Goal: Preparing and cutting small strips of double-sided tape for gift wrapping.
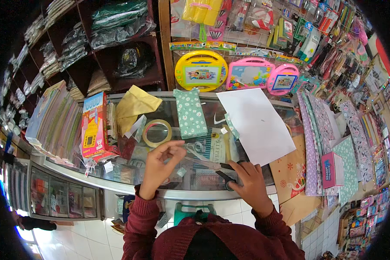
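Over the glass counter my right hand [248, 180] holds a pair of scissors [211, 164] with black handles, its blades parted and pointing left. My left hand [164, 164] is raised to the left of the blade tips, thumb and forefinger curled near each other; whether something small or clear is between them cannot be told. Beyond the hands stands a box-shaped parcel [191, 113] wrapped in green daisy-print paper. A roll of clear tape [157, 132] lies left of the parcel. To its right is a white paper sheet [258, 125], with a green paper scrap [231, 126] at its left edge.
Crumpled yellow paper [135, 105], a boxed toy game [94, 126] and a row of books [57, 125] occupy the left side. Patterned wrapping paper [312, 143] and a small pink box [332, 169] are at right. The counter's metal edge [182, 194] runs nearest my body.
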Available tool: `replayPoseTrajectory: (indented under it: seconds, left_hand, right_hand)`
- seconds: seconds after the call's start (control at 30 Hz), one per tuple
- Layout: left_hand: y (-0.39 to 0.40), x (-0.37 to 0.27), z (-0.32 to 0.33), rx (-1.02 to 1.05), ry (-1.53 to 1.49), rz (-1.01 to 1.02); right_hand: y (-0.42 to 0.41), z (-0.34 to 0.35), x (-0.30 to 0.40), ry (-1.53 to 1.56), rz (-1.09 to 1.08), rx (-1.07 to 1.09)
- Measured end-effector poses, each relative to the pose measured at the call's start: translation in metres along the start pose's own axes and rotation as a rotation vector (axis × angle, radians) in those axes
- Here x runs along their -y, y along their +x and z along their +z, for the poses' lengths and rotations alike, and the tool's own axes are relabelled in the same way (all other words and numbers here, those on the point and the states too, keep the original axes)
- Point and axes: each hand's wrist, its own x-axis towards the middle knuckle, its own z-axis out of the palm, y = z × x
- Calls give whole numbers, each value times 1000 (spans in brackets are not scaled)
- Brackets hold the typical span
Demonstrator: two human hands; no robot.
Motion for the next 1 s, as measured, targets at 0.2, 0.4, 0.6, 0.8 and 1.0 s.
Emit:
replayPoseTrajectory:
  seconds: [0.2, 0.4, 0.6, 0.8, 1.0]
  left_hand:
    - [4, 14, 2, 42, -92, -82]
    - [-2, 23, -1, 15, -39, -139]
    - [-8, 30, 2, -38, 281, 34]
    - [-5, 15, -16, -259, 469, 186]
    - [3, 14, -16, -252, 213, 276]
  right_hand:
    - [2, 2, 1, -70, -51, -1]
    - [3, 9, -1, -68, -57, -32]
    - [2, 13, 4, -69, -39, 7]
    - [-4, 6, -2, -51, 53, -42]
    - [-11, 2, -16, -31, 224, -110]
